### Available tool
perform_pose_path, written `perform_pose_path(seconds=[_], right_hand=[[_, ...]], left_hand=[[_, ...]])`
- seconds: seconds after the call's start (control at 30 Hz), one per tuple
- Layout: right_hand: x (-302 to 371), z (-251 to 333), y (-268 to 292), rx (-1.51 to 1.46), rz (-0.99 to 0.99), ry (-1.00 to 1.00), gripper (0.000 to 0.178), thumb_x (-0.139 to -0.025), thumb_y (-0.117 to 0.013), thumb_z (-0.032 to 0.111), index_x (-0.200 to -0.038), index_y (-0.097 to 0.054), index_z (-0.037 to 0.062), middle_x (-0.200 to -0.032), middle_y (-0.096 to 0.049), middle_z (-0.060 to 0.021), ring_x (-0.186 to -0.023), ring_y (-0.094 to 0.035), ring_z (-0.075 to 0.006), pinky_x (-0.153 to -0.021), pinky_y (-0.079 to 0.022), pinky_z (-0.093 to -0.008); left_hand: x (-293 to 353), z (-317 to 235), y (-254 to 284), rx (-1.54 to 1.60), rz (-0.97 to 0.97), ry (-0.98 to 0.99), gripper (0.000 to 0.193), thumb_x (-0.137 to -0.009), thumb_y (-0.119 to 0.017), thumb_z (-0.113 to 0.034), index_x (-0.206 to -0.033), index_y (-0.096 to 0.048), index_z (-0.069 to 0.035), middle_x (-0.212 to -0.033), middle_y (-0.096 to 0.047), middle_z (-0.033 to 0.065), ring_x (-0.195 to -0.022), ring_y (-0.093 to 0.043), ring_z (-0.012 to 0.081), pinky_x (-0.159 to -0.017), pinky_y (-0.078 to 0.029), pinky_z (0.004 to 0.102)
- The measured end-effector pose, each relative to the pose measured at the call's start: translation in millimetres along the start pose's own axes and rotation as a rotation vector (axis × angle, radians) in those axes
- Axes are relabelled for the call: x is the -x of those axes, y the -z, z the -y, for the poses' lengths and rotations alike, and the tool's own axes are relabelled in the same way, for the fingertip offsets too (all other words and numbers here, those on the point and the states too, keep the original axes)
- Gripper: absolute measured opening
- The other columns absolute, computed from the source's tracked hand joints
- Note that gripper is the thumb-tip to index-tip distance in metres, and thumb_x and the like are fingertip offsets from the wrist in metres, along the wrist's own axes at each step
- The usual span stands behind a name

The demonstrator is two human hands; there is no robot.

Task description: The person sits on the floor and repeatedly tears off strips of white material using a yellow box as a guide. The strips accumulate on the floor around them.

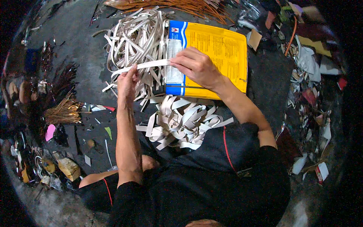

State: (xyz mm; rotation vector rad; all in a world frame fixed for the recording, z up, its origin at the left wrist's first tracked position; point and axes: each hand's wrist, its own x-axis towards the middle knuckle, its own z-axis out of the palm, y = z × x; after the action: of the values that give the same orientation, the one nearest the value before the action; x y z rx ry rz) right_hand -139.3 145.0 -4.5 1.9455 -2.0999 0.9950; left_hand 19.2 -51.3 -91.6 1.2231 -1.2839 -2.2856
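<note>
A white flat strip (153, 64) is stretched between my two hands. My right hand (196, 67) pinches its right end above the yellow and blue panel (217, 56). Toward the other end, my left hand (127, 81) grips the strip between thumb and fingers. Under and beyond the left hand lies a tangled heap of narrow off-white strips (138, 38). A second pile of wider, curled off-white strips (181, 121) sits nearer my body, in front of the panel. A pale rectangular patch (174, 47) and a thin dark rod (196, 87) are on the panel.
Orange-brown thin sticks (177, 8) lie at the far edge, and a bundle of brown bristles (64, 109) at the left. Mixed scraps (308, 94) litter the right side. A pink piece (50, 132) and a crumpled tan lump (69, 168) are on the left floor.
</note>
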Motion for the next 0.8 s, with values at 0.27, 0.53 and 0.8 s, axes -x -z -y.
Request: perform_pose_path(seconds=[0.27, 0.53, 0.8], right_hand=[[8.9, 26.9, 7.2, 0.211, 0.055, -0.046, 0.028, -0.078, -0.068, 0.012, -0.106, -0.066, 0.0079, -0.091, -0.061, -0.0058, -0.084, -0.059, -0.0242, -0.074, -0.048, -0.0357], [10.1, 12.1, 18.7, 0.196, -0.203, -0.203, 0.032, -0.082, -0.071, 0.019, -0.112, -0.065, 0.01, -0.095, -0.063, -0.0079, -0.087, -0.06, -0.0261, -0.075, -0.045, -0.037], [7.0, 12.1, 13.9, 0.115, -0.285, -0.23, 0.028, -0.084, -0.07, 0.02, -0.109, -0.064, 0.009, -0.094, -0.063, -0.01, -0.088, -0.061, -0.0275, -0.076, -0.046, -0.0376]], left_hand=[[8.1, -32.9, 11.9, 0.181, 0.071, -0.101, 0.019, -0.092, -0.064, -0.023, -0.099, -0.061, -0.006, -0.084, -0.065, 0.0021, -0.074, -0.059, 0.0098, -0.066, -0.046, 0.0239], [58.6, -159.8, -55.4, 0.176, 0.539, -0.456, 0.034, -0.097, -0.055, -0.019, -0.126, -0.055, -0.001, -0.085, -0.065, 0.001, -0.072, -0.058, 0.0048, -0.064, -0.047, 0.0179], [4.2, -83.5, -4.9, -0.647, 0.061, -0.591, 0.039, -0.094, -0.058, -0.038, -0.097, -0.066, 0.001, -0.077, -0.061, 0.0021, -0.07, -0.054, 0.0099, -0.065, -0.043, 0.0237]])
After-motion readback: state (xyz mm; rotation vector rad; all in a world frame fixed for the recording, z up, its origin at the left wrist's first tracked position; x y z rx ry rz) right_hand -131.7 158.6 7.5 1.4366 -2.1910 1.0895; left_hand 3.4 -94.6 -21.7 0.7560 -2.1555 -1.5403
